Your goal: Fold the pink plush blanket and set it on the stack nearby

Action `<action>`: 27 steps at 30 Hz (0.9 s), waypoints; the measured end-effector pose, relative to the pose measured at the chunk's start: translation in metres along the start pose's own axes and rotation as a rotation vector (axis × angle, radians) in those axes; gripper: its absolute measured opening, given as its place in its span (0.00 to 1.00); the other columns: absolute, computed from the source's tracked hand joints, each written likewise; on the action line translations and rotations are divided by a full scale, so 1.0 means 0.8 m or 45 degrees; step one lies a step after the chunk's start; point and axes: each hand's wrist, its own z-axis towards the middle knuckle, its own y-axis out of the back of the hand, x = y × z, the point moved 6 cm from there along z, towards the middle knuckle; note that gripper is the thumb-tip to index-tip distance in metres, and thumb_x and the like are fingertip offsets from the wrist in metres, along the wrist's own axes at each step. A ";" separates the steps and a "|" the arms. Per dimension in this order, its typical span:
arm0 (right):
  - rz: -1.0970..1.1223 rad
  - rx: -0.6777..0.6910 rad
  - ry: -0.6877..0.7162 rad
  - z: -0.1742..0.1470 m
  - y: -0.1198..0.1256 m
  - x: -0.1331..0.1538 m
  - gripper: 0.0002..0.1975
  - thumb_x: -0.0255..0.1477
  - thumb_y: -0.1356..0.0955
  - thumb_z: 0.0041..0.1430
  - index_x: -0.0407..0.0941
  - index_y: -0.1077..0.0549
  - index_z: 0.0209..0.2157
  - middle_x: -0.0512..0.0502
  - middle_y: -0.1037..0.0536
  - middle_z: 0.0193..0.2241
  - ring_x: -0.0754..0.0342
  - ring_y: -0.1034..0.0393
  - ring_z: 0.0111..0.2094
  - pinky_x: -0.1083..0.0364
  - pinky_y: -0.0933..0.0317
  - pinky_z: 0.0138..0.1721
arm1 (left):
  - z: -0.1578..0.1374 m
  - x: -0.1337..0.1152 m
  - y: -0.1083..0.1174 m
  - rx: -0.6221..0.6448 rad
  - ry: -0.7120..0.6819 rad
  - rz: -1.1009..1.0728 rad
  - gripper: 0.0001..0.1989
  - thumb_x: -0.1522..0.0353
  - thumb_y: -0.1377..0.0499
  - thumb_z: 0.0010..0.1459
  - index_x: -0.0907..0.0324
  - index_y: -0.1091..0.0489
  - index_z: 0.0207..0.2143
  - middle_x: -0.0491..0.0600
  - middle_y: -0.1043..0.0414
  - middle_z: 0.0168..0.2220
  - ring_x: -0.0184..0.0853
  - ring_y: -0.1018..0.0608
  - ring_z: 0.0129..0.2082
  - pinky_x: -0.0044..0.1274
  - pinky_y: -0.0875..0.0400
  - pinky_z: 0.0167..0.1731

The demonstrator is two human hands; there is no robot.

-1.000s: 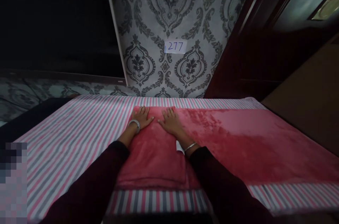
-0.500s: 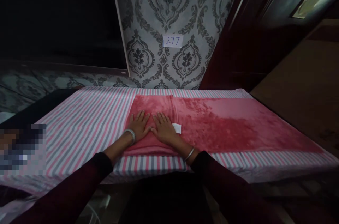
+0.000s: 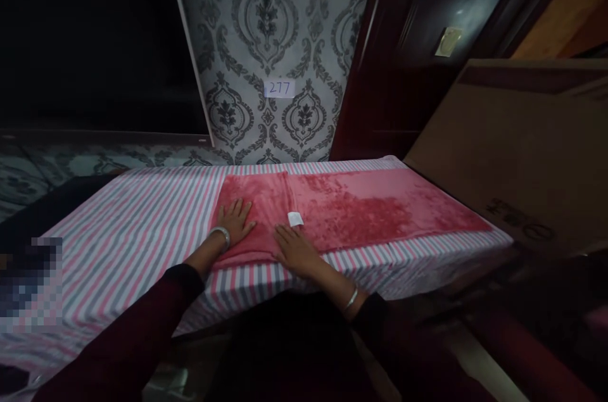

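A long plush red cloth lies flat, its left end folded over into a thicker panel. My left hand rests on that folded panel with its fingers spread. Near the front edge of the fold, my right hand lies palm down, fingers stretched out. A small white tag sticks out from the fold's edge, just beyond the right fingertips. Neither hand grips anything.
A striped sheet covers the table under the cloth. A large cardboard box stands at the right end. Behind are a dark screen and a patterned wall with a paper marked 277.
My hands have moved apart, with the right one now nearer the front edge of the fold. The view has turned rightward, bringing more of the box in.
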 end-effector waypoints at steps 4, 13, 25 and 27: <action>0.121 0.010 -0.035 -0.041 0.009 -0.019 0.28 0.35 0.37 0.68 0.39 0.39 0.66 0.37 0.41 0.67 0.47 0.52 0.70 0.44 0.56 0.69 | 0.004 0.000 0.009 0.087 0.010 -0.040 0.36 0.56 0.53 0.65 0.63 0.53 0.71 0.64 0.59 0.72 0.53 0.53 0.72 0.53 0.57 0.65; 0.406 -0.203 -0.325 -0.082 0.047 -0.098 0.22 0.26 0.36 0.63 0.40 0.28 0.58 0.36 0.25 0.57 0.46 0.32 0.59 0.47 0.42 0.62 | -0.013 -0.141 0.070 -0.015 -0.612 -0.213 0.26 0.66 0.47 0.62 0.56 0.36 0.63 0.58 0.38 0.65 0.47 0.39 0.67 0.42 0.50 0.66; 0.332 -1.065 -1.263 -0.255 0.134 -0.339 0.24 0.26 0.39 0.60 0.39 0.28 0.57 0.36 0.22 0.51 0.44 0.30 0.54 0.41 0.37 0.57 | 0.032 -0.131 0.042 -0.322 -0.551 -0.736 0.13 0.62 0.48 0.53 0.54 0.29 0.38 0.55 0.23 0.43 0.46 0.22 0.46 0.34 0.29 0.53; 0.300 -1.182 -1.318 -0.282 0.150 -0.363 0.23 0.29 0.39 0.65 0.37 0.30 0.58 0.35 0.23 0.49 0.45 0.28 0.51 0.42 0.34 0.53 | 0.037 -0.126 0.046 -0.326 -0.507 -0.797 0.10 0.58 0.47 0.51 0.52 0.31 0.33 0.53 0.22 0.40 0.46 0.22 0.44 0.33 0.27 0.51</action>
